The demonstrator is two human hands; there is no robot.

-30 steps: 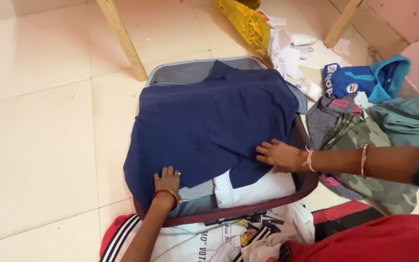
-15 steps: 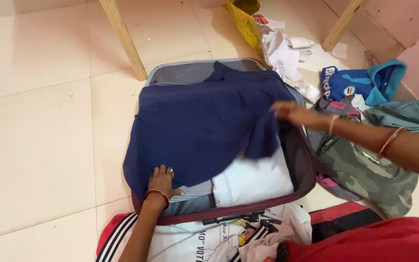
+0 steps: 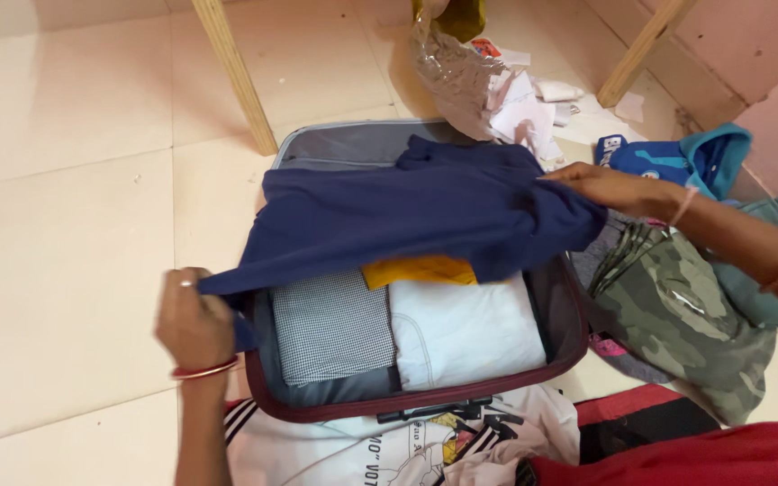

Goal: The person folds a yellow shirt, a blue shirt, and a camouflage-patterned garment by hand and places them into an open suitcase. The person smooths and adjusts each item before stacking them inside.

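Both hands hold a navy blue shirt (image 3: 407, 211) stretched out over an open suitcase (image 3: 569, 333) that lies on the tiled floor (image 3: 65, 180). The left hand (image 3: 193, 319) is closed in a fist around the shirt's near-left edge, just outside the case's left wall; the right hand (image 3: 610, 187) pinches the far-right edge between fingers and thumb, over the case's right rim. The shirt hangs lifted, clear of the clothes packed beneath: a folded checked shirt (image 3: 330, 326) at the left, a folded white garment (image 3: 465, 331) beside it, and a yellow garment (image 3: 418, 269) peeking out behind them. To the right of the case lie a camouflage garment (image 3: 677, 310) and a blue and teal shirt (image 3: 677, 157); crumpled paper (image 3: 524, 103) and a plastic bag (image 3: 447, 67) sit beyond the far rim. Judging by this, the step in hand is spreading or folding the shirt over the packed layer. The next move seems to call for keeping both edges taut and level, so the cloth comes down flat inside the walls without bunching.
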